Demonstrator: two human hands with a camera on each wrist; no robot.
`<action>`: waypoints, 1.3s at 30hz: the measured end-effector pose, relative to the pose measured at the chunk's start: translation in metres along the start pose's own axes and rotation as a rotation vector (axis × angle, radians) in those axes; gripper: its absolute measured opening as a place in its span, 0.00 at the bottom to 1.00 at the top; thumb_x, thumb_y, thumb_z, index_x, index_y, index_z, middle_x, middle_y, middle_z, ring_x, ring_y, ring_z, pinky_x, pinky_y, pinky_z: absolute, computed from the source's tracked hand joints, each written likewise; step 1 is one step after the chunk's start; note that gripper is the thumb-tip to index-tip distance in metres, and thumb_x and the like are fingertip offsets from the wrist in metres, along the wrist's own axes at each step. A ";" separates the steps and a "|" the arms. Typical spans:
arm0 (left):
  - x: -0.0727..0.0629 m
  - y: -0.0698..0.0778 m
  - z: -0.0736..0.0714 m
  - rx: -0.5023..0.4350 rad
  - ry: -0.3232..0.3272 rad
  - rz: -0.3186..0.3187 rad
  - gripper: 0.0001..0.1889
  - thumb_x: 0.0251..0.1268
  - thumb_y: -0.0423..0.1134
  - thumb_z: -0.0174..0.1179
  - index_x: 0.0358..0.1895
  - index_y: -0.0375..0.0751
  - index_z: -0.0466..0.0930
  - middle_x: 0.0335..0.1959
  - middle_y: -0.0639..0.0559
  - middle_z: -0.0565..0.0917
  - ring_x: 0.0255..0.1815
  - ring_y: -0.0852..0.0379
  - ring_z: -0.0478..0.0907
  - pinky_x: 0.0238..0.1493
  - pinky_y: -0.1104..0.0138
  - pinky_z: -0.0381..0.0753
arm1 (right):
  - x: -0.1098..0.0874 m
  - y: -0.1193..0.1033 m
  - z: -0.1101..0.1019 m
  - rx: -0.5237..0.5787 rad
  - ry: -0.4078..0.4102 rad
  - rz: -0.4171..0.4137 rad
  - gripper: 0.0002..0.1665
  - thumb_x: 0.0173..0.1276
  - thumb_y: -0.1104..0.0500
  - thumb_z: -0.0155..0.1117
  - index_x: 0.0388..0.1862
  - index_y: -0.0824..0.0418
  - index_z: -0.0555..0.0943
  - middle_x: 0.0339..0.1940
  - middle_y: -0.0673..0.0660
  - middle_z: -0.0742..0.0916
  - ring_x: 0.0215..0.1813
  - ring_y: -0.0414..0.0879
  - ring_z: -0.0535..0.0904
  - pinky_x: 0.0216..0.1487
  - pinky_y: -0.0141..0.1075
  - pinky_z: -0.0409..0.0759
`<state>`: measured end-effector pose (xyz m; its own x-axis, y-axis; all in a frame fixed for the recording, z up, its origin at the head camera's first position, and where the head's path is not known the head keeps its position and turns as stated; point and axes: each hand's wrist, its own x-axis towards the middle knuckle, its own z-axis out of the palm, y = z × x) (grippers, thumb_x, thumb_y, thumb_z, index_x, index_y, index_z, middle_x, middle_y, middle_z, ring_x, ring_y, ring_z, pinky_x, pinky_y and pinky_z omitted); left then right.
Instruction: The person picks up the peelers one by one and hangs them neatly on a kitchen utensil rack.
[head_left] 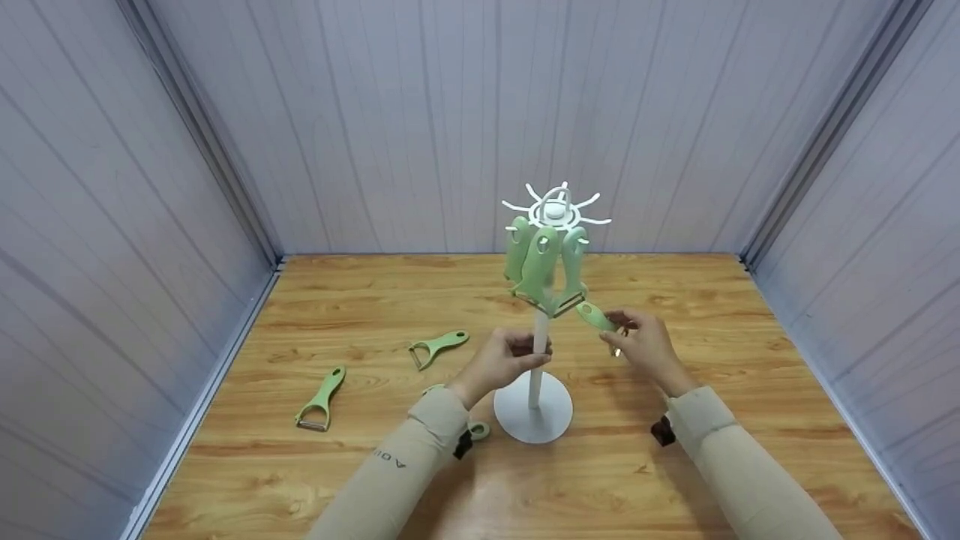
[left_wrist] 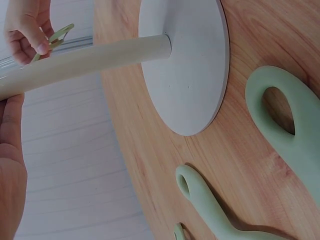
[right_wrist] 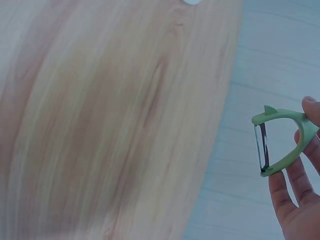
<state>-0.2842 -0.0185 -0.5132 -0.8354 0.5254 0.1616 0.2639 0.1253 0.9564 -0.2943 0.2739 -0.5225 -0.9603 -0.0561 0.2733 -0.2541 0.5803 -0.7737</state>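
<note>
A white stand (head_left: pixel 539 330) with a ring of hooks at its top stands upright on a round base. My left hand (head_left: pixel 510 355) grips its pole partway up; the left wrist view shows the pole (left_wrist: pixel 100 61) against the fingers. In my right hand (head_left: pixel 643 346) a green peeler (right_wrist: pixel 290 122) is pinched near its blade end, right of the stand. Its handle (head_left: pixel 596 316) points up-left toward the rack, and its blade faces away from the fingers in the right wrist view. Several green peelers (head_left: pixel 540 262) hang from the hooks by their handle holes, blades down.
On the wooden table (head_left: pixel 360 300), one green peeler (head_left: pixel 322 401) lies at the left and another peeler (head_left: pixel 440 348) lies left of the stand. A further peeler (head_left: pixel 478 430) is mostly hidden under my left forearm. Panelled walls (head_left: pixel 420 127) enclose the back and sides.
</note>
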 end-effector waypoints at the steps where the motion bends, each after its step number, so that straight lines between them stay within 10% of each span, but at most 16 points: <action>1: 0.000 0.000 0.000 0.000 -0.001 0.000 0.08 0.75 0.32 0.70 0.52 0.34 0.91 0.49 0.41 0.93 0.53 0.50 0.92 0.58 0.61 0.91 | 0.000 -0.002 0.000 0.008 0.007 -0.009 0.18 0.71 0.68 0.77 0.58 0.71 0.88 0.53 0.69 0.92 0.56 0.64 0.88 0.65 0.63 0.83; 39: 0.000 0.002 -0.001 -0.002 -0.018 -0.011 0.08 0.76 0.32 0.69 0.52 0.36 0.91 0.51 0.38 0.92 0.56 0.48 0.91 0.60 0.60 0.91 | -0.004 -0.069 -0.013 0.047 0.213 -0.224 0.18 0.64 0.69 0.82 0.53 0.65 0.91 0.41 0.61 0.93 0.48 0.51 0.84 0.57 0.39 0.78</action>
<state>-0.2838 -0.0189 -0.5111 -0.8295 0.5389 0.1463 0.2533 0.1296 0.9586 -0.2719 0.2450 -0.4626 -0.8352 -0.0042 0.5500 -0.4667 0.5345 -0.7047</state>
